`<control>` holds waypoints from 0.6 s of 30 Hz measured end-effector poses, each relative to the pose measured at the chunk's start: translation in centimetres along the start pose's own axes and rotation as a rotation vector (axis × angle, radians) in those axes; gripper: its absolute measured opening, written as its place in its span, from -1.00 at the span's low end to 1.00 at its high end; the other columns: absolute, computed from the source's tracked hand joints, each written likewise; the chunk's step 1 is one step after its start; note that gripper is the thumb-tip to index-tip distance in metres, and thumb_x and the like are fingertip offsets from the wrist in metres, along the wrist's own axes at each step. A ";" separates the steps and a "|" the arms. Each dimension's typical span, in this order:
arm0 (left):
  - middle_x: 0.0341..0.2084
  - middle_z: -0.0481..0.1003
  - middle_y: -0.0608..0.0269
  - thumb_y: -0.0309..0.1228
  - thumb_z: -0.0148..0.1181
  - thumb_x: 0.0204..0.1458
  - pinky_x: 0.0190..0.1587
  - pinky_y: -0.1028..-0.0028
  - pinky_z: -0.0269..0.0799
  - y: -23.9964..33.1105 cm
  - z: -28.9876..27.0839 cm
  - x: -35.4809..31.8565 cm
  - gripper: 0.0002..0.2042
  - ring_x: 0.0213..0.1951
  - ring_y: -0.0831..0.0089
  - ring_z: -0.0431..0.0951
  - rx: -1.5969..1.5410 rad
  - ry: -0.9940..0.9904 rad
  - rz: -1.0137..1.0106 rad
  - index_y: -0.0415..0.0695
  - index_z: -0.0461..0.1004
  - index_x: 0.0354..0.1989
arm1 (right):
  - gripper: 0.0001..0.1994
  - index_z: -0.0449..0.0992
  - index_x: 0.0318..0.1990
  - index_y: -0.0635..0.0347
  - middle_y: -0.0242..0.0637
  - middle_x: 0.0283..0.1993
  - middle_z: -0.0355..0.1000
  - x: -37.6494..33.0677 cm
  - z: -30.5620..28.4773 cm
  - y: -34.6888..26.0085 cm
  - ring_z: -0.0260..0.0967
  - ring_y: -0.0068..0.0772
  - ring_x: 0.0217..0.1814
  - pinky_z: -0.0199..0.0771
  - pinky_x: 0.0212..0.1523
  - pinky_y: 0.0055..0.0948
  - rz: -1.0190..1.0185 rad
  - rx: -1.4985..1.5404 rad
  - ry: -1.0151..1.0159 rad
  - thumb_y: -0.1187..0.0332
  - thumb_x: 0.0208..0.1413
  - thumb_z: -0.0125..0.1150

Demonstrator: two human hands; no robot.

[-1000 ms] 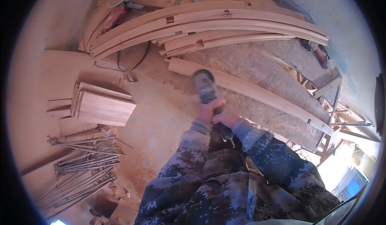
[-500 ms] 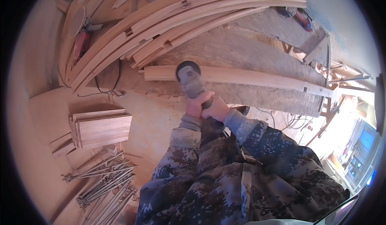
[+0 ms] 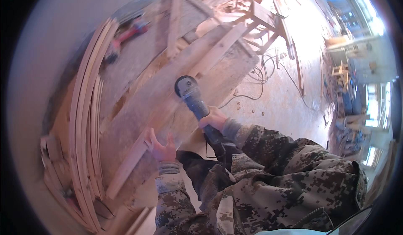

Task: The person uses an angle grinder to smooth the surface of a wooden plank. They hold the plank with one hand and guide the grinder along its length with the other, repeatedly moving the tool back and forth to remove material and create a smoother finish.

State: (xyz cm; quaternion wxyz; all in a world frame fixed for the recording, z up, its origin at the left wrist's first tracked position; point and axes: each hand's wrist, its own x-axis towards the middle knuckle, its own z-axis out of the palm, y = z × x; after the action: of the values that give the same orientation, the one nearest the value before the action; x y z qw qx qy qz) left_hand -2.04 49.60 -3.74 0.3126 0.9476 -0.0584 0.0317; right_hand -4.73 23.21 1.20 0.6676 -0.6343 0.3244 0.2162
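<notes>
Holding the angle grinder (image 3: pixel 194 99) at the desk (image 3: pixel 228 77), the right hand (image 3: pixel 214 118) is now wrapping around its body alone; the left hand (image 3: pixel 163 147), having let go, is spreading wide, empty, near the long board (image 3: pixel 128 163), so 1 hand is carrying the weight.

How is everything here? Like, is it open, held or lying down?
Grinder, held; can't tell if running
Right hand, closed around the grinder
Left hand, open, looks empty
Long beam, lying down
Long boards, lying side by side
Red tool, lying down, not held
Cable, loosely looped
</notes>
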 end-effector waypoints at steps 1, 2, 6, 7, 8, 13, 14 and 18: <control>0.26 0.36 -0.19 -0.23 0.49 -0.02 0.32 0.02 0.30 0.2 1.6 1.2 -0.27 0.27 -0.12 0.35 0.094 -0.021 0.093 -0.25 0.36 0.33 | -0.57 0.51 -0.08 0.30 -0.24 -0.36 0.51 -0.1 -2.4 0.0 0.53 -0.33 -0.41 0.61 -0.35 -0.27 -0.028 0.045 0.027 0.44 -0.20 0.41; 0.28 0.34 -0.18 -0.26 0.50 -0.05 0.34 0.03 0.28 0.1 2.2 3.8 -0.24 0.30 -0.15 0.31 0.143 -0.128 0.156 -0.25 0.34 0.34 | -0.56 0.50 -0.07 0.30 -0.24 -0.36 0.50 -0.1 -4.2 -0.1 0.53 -0.32 -0.41 0.60 -0.35 -0.27 -0.052 0.113 0.053 0.43 -0.19 0.40; 0.30 0.32 -0.15 -0.38 0.52 -0.13 0.37 0.08 0.28 2.8 4.3 10.8 -0.17 0.34 -0.20 0.29 0.263 -0.476 0.223 -0.24 0.29 0.39 | -0.61 0.45 -0.15 0.30 -0.22 -0.39 0.47 -3.7 -14.5 0.3 0.52 -0.31 -0.44 0.58 -0.37 -0.28 -0.081 0.216 0.162 0.43 -0.20 0.38; 0.29 0.33 -0.15 -0.41 0.52 -0.14 0.36 0.09 0.29 3.6 4.1 11.7 -0.16 0.33 -0.19 0.31 0.294 -0.562 0.206 -0.23 0.29 0.40 | -0.63 0.45 -0.18 0.30 -0.22 -0.40 0.47 -4.9 -16.2 0.8 0.52 -0.31 -0.45 0.58 -0.37 -0.28 -0.076 0.223 0.194 0.42 -0.21 0.38; 0.26 0.36 -0.15 -0.43 0.53 -0.16 0.35 0.10 0.31 3.3 4.0 13.9 -0.18 0.30 -0.18 0.35 0.265 -0.555 0.203 -0.25 0.32 0.37 | -0.63 0.45 -0.18 0.30 -0.21 -0.41 0.48 -4.7 -16.5 0.9 0.52 -0.30 -0.45 0.58 -0.37 -0.28 -0.082 0.249 0.203 0.42 -0.21 0.38; 0.12 0.51 -0.14 -0.47 0.56 -0.21 0.27 0.19 0.43 5.5 6.1 16.2 -0.27 0.17 -0.08 0.51 0.033 -0.774 0.183 -0.33 0.48 0.26 | -0.64 0.44 -0.18 0.31 -0.22 -0.39 0.46 -8.4 -22.0 3.9 0.53 -0.28 -0.45 0.59 -0.36 -0.27 0.028 0.369 0.189 0.46 -0.19 0.37; 0.09 0.53 -0.13 -0.50 0.54 -0.21 0.24 0.24 0.45 6.0 7.6 16.5 -0.31 0.12 -0.02 0.54 -0.031 -0.791 0.187 -0.34 0.51 0.22 | -0.65 0.44 -0.19 0.32 -0.21 -0.40 0.46 -8.7 -22.7 4.5 0.53 -0.28 -0.45 0.59 -0.36 -0.27 0.042 0.369 0.184 0.45 -0.19 0.37; -0.01 0.60 -0.08 -0.52 0.49 -0.14 0.13 0.34 0.51 6.1 9.9 19.0 -0.46 0.00 0.12 0.62 -0.160 -0.781 0.146 -0.36 0.59 0.12 | -0.66 0.46 -0.22 0.35 -0.19 -0.42 0.48 -8.1 -22.7 5.9 0.54 -0.27 -0.44 0.59 -0.34 -0.28 0.037 0.399 0.169 0.44 -0.19 0.37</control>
State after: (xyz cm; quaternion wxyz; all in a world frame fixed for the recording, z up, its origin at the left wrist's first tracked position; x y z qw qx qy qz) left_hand 16.19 37.09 -6.28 0.3365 0.8545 -0.2421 -0.3131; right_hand -18.16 2.36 3.12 0.7463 -0.4993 0.4270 0.1061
